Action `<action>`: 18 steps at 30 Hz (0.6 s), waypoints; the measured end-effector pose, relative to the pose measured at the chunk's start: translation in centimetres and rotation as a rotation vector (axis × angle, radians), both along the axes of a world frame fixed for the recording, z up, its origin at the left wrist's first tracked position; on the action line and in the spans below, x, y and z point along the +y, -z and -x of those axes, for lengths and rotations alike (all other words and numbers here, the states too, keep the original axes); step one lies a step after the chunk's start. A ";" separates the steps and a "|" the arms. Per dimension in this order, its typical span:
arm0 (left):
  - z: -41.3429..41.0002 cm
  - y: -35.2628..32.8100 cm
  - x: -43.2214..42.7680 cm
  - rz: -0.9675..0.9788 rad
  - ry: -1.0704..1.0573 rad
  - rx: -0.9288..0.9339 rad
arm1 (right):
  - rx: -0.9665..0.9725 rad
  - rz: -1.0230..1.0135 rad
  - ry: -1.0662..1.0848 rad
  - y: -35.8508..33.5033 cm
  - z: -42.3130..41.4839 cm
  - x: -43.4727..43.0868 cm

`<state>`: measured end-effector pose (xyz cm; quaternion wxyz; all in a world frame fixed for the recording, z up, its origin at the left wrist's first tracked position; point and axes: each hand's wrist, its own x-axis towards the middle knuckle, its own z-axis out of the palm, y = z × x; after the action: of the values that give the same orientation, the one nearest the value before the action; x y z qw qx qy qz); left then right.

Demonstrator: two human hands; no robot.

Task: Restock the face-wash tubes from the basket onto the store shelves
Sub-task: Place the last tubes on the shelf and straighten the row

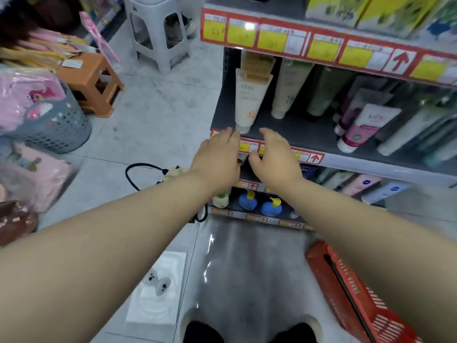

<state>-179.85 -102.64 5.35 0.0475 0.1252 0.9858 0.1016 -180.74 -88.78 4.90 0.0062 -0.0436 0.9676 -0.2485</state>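
**Both hands at the shelf lip, cream tube dead ahead**

We're looking down our own arms here. The left hand [217,157] and the right hand [274,157] hover side by side, palms down, over the red-and-yellow price strip [306,154] on the shelf [296,134] edge. On both, the fingers are loosely spread and slightly bent, and neither hand holds anything.

The relation that matters is this. The cream tube [248,100] stands just beyond the fingertips, in the gap between the two hands, at the front left corner of the dark shelf board. It rests cap-down, its long axis upright and leaning back a touch, with the flat crimped end on top. The left fingertips are just beside the cap and the right ones sit a shade further off, so we'd call the left hand nearer.

The tube looks smooth and soft-walled, glossy plastic tapering to a small round cap, so we expect it to tip easily on that narrow foot. The other tubes [286,90] stand in rows to its right.

The red slotted plastic basket [346,288] sits on the floor, low on our right, under the right forearm. We can't see what's in it from here.
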 end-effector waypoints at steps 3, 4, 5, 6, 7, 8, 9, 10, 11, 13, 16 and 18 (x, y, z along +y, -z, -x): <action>1.5 -0.3 -0.8 -0.093 -0.033 -0.053 | -0.041 0.100 0.064 -0.4 1.2 -1.1; 2.2 0.0 -0.9 -0.153 -0.065 -0.086 | -0.055 0.143 0.083 -0.3 1.7 -1.3; 3.1 0.4 -0.9 -0.213 -0.101 -0.117 | -0.065 0.187 0.105 -0.2 2.2 -1.5; 3.9 0.8 -0.9 -0.272 -0.133 -0.139 | -0.070 0.231 0.126 0.1 2.8 -1.6; 4.8 1.3 -0.8 -0.338 -0.163 -0.148 | -0.073 0.272 0.141 0.5 3.5 -1.6; 5.6 1.8 -0.6 -0.408 -0.195 -0.146 | -0.077 0.302 0.151 0.9 4.3 -1.6; 6.3 2.2 -0.4 -0.464 -0.223 -0.143 | -0.083 0.317 0.157 1.4 5.0 -1.5; 6.9 2.6 -0.1 -0.504 -0.239 -0.146 | -0.089 0.320 0.160 1.9 5.6 -1.4; 7.4 3.0 0.2 -0.530 -0.241 -0.150 | -0.095 0.317 0.159 2.3 6.1 -1.3; 8.1 3.8 1.1 -0.583 -0.222 -0.152 | -0.110 0.325 0.148 3.0 7.0 -1.0; 8.6 4.8 2.0 -0.691 -0.210 -0.142 | -0.145 0.405 0.125 3.9 7.5 -0.8; 8.7 5.3 2.3 -0.738 -0.193 -0.106 | -0.148 0.459 0.101 4.3 7.6 -0.8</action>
<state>-188.54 -100.30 0.06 0.0405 0.0350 0.8863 0.4600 -188.30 -89.61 0.63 0.0546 0.0230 0.8836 -0.4644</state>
